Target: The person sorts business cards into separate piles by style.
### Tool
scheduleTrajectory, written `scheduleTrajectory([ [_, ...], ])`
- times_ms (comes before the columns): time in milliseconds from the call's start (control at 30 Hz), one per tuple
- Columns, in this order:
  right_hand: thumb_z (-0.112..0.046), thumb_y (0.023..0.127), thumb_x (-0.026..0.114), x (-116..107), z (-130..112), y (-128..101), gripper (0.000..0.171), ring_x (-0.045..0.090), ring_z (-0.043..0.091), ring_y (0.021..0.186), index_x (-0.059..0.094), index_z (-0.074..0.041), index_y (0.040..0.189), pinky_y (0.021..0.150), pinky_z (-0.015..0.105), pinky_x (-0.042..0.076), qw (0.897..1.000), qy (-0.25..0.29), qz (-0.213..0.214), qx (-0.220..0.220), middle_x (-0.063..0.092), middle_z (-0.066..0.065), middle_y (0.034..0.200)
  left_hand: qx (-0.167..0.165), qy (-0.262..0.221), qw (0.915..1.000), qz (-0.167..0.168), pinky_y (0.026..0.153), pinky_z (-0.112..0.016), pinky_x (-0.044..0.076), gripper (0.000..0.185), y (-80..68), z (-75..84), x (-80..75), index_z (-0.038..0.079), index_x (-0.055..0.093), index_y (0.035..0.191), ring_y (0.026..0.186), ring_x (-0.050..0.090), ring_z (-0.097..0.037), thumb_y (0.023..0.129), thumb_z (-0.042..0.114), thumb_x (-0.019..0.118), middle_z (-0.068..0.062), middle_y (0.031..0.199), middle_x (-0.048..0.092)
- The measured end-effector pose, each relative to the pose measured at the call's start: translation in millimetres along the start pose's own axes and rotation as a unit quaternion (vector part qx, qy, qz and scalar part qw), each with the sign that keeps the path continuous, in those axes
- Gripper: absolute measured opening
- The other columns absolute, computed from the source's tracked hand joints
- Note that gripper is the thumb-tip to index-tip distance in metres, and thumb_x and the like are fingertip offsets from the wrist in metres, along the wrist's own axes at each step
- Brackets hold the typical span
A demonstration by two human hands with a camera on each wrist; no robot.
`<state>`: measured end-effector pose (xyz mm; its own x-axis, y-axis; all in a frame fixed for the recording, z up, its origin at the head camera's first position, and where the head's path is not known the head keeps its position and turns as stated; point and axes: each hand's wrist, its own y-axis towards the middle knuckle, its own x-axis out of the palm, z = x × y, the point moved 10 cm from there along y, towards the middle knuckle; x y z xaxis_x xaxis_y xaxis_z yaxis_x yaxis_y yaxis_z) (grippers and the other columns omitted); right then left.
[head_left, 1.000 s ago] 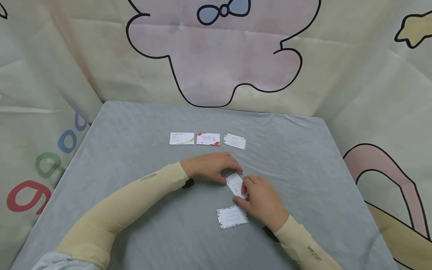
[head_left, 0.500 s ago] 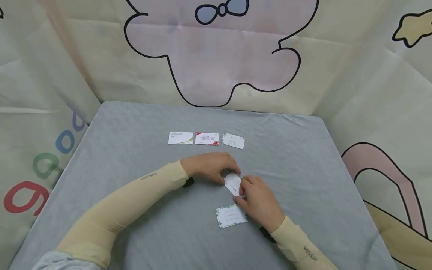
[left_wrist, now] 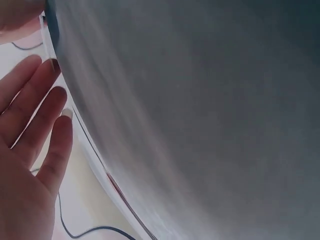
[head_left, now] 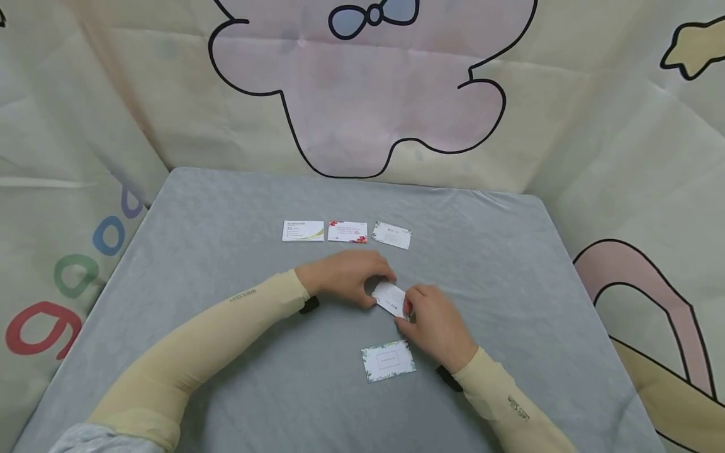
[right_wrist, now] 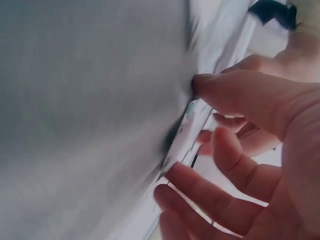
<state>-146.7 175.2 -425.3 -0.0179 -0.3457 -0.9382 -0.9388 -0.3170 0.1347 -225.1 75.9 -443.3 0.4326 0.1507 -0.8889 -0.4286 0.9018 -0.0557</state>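
Observation:
On the grey cloth in the head view, a white business card (head_left: 389,298) with printed text lies tilted between the two hands. My left hand (head_left: 348,277) holds its far left end, thumb on the near side and fingers on the far side. My right hand (head_left: 438,328) pinches the right end between thumb and curled fingers, covering that part. In the right wrist view, the card (right_wrist: 187,122) shows edge-on between the right thumb and fingers. The left wrist view shows the left fingers (left_wrist: 37,105) extended down at the cloth. Below sits another business card (head_left: 388,361) with a green leafy border.
Three business cards form a row farther back: one with a yellow-green curve (head_left: 303,231), one with red flowers (head_left: 348,232), and a leaf-cornered one (head_left: 392,235) lying slightly askew. A grey cloth covers the table (head_left: 272,390). Printed fabric walls (head_left: 362,113) rise behind and beside it.
Between my hands, the business card has turned closer to level and shifted slightly up and left. Both hands have moved a little farther from me with it. The other cards stay put.

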Motion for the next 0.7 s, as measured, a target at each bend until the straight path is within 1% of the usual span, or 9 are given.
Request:
scheduleTrajectory([
  [100,-0.016,0.079,0.093,-1.9,7.5,16.8,0.035,0.054,0.022,0.084,0.058,-0.016,0.080,0.071,0.035,0.046,1.000,-0.002,0.005,-0.005,0.057,-0.002,0.084,-0.010,0.009,0.9996,0.023,0.107,-0.033,0.051,0.052,1.3,-9.4,-9.6,0.017,0.071,0.138,0.118,0.063,-0.013,0.088,0.029,0.081,0.004,0.130,0.071],
  [233,-0.015,0.081,0.090,-3.2,20.7,45.3,0.030,0.057,0.026,0.085,0.060,-0.014,0.081,0.073,0.039,0.047,1.000,0.008,0.012,-0.002,0.060,0.002,0.086,-0.040,0.038,0.9973,0.049,0.104,-0.035,0.052,0.052,7.3,-28.8,-24.3,0.017,0.071,0.138,0.115,0.063,-0.015,0.089,0.031,0.080,0.003,0.128,0.071],
  [367,-0.015,0.085,0.086,3.3,40.5,76.9,0.025,0.058,0.028,0.088,0.062,-0.012,0.085,0.078,0.042,0.048,1.000,0.023,0.002,0.012,0.062,0.005,0.089,-0.083,0.058,0.9932,0.059,0.109,-0.037,0.052,0.056,19.1,-53.0,-36.6,0.016,0.068,0.143,0.124,0.062,-0.019,0.090,0.031,0.079,0.000,0.135,0.070],
  [500,-0.014,0.089,0.084,9.6,64.1,105.9,0.022,0.057,0.029,0.090,0.062,-0.010,0.087,0.082,0.042,0.046,0.998,0.053,-0.012,0.036,0.066,0.009,0.095,-0.111,0.065,0.9895,0.065,0.111,-0.040,0.050,0.060,33.7,-73.4,-44.8,0.014,0.064,0.148,0.132,0.059,-0.022,0.092,0.031,0.077,-0.003,0.141,0.068],
  [533,-0.014,0.090,0.084,10.4,68.8,111.9,0.022,0.057,0.029,0.090,0.063,-0.010,0.088,0.082,0.042,0.045,0.997,0.061,-0.015,0.040,0.067,0.010,0.098,-0.118,0.066,0.9885,0.067,0.112,-0.041,0.050,0.061,36.7,-78.1,-46.3,0.014,0.064,0.149,0.133,0.059,-0.022,0.093,0.031,0.077,-0.004,0.142,0.067],
  [633,-0.014,0.092,0.082,12.9,80.4,126.7,0.020,0.055,0.029,0.089,0.062,-0.010,0.089,0.080,0.041,0.042,0.995,0.084,-0.023,0.054,0.067,0.012,0.099,-0.137,0.065,0.9859,0.070,0.116,-0.042,0.048,0.062,43.7,-89.8,-49.7,0.013,0.062,0.152,0.138,0.057,-0.024,0.094,0.031,0.077,-0.005,0.146,0.066],
  [700,-0.014,0.093,0.081,14.1,85.4,133.6,0.019,0.054,0.028,0.089,0.062,-0.011,0.090,0.079,0.040,0.042,0.994,0.092,-0.027,0.060,0.066,0.011,0.100,-0.147,0.065,0.9845,0.070,0.118,-0.042,0.046,0.063,47.2,-96.3,-51.2,0.013,0.061,0.153,0.140,0.056,-0.025,0.095,0.032,0.077,-0.005,0.149,0.065],
])
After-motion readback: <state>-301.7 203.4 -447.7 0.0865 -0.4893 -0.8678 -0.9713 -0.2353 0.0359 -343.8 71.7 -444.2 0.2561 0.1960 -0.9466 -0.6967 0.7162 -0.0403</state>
